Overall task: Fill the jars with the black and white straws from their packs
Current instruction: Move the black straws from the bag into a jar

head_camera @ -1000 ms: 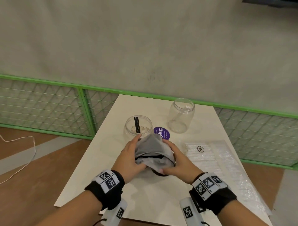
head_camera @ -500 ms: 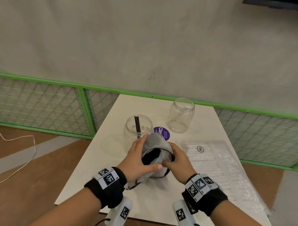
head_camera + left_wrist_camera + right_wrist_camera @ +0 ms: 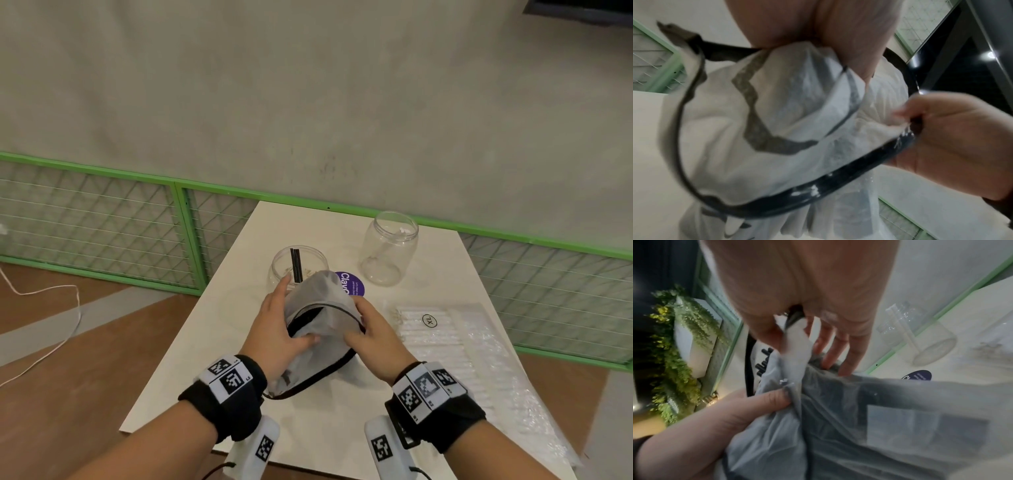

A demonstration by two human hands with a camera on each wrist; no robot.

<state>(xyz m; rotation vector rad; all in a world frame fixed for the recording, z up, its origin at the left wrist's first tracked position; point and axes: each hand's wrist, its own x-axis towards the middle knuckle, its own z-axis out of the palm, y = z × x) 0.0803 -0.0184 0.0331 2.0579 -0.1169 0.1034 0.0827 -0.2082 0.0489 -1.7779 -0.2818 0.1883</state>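
In the head view both hands hold a grey translucent pack of black straws (image 3: 322,301) at mid-table, its black-rimmed mouth turned toward me. My left hand (image 3: 291,318) grips the pack's left side, thumb on the near flap. My right hand (image 3: 363,325) pinches the rim on the right, as the right wrist view shows (image 3: 795,331). Behind the pack stands a clear jar (image 3: 298,263) holding two black straws (image 3: 295,263). A second clear jar (image 3: 388,246) at the back right holds a white straw (image 3: 904,331). The flat pack of white straws (image 3: 445,329) lies to the right.
A purple round sticker (image 3: 352,287) lies on the white table (image 3: 205,359) between the jars. A green-framed mesh fence (image 3: 102,219) runs behind and beside the table. A white cable (image 3: 51,329) lies on the wooden floor at the left.
The pack has been turned and its black-rimmed mouth pulled wider toward me. My left hand shifted from the pack's side onto its near flap, which now hangs down toward the table's front.
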